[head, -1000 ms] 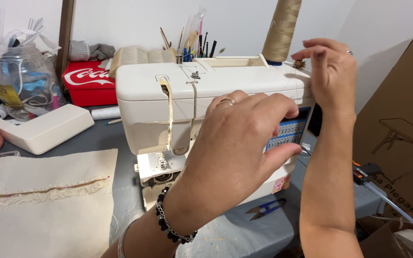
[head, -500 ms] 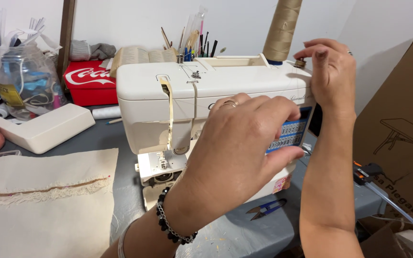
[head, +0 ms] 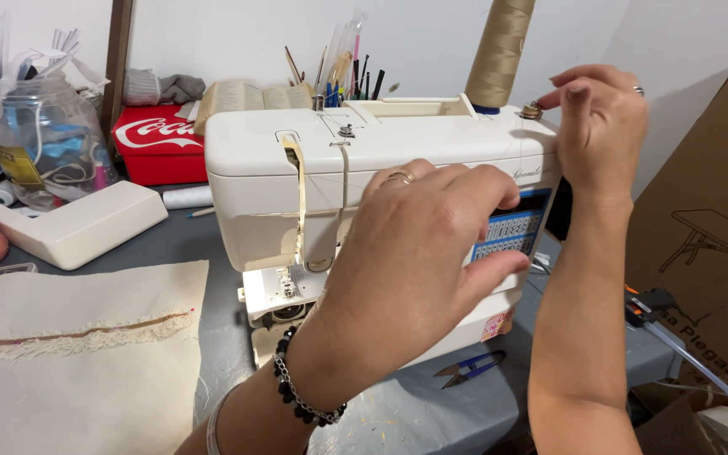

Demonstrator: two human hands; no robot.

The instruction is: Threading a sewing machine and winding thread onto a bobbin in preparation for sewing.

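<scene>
A cream sewing machine (head: 263, 168) stands on the grey table. My left hand (head: 419, 253), with a ring and a dark bead bracelet, lies spread against the machine's front, fingertips on the blue stitch panel (head: 516, 227). It holds nothing. My right hand (head: 600, 126) reaches over the machine's top right corner, and its thumb and fingers pinch a small metal bobbin (head: 532, 109) sitting there. A tall cone of beige thread (head: 499, 50) rises just behind the bobbin.
Cream cloth with a lace strip (head: 69, 354) lies at the left. Blue thread snips (head: 469, 368) lie in front of the machine. Behind are a cream cover piece (head: 77, 223), a clear jar (head: 40, 139) and a red tin (head: 157, 143). A cardboard box (head: 709, 211) stands at the right.
Both hands stay where they were; only the fingers of my left hand shift slightly on the panel.
</scene>
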